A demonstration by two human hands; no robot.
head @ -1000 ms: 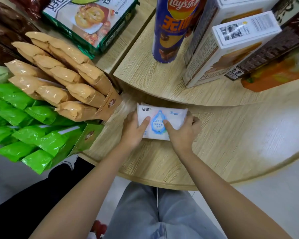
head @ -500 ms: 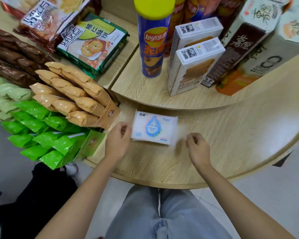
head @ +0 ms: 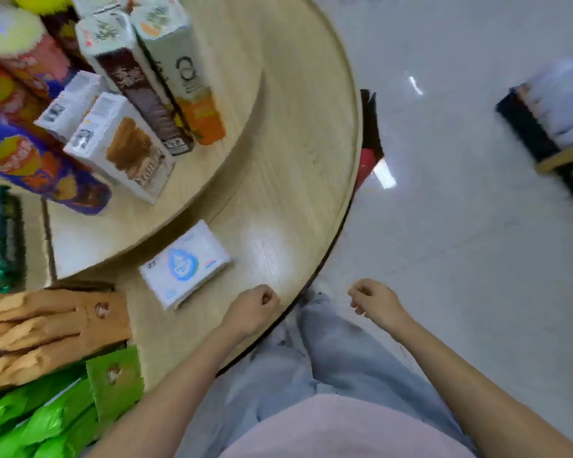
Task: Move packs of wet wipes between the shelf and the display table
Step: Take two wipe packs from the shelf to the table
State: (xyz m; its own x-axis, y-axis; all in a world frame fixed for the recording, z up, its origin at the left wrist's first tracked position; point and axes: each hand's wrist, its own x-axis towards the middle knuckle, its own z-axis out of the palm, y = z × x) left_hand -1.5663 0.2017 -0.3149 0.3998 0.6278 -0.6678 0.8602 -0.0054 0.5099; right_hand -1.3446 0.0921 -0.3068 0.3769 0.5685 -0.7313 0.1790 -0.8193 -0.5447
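Observation:
A white pack of wet wipes [head: 184,264] with a blue drop print lies flat on the lower tier of the round wooden display table [head: 298,193], close to the step of the upper tier. My left hand [head: 252,307] hovers over the table's front edge, right of the pack and apart from it, fingers loosely curled and holding nothing. My right hand [head: 374,300] hangs past the table's edge above the floor, also loosely curled and holding nothing.
Snack boxes [head: 123,143] and crisp tubes [head: 43,170] stand on the upper tier. Tan packets [head: 47,328] and green packets [head: 40,421] fill the left. A dark shelf [head: 549,127] with pale blurred packs stands across the grey floor [head: 460,242] at right.
Both hands have let go of the wet wipes pack and drawn back toward my body. The view has swung to the right, bringing the floor and the shelf into sight.

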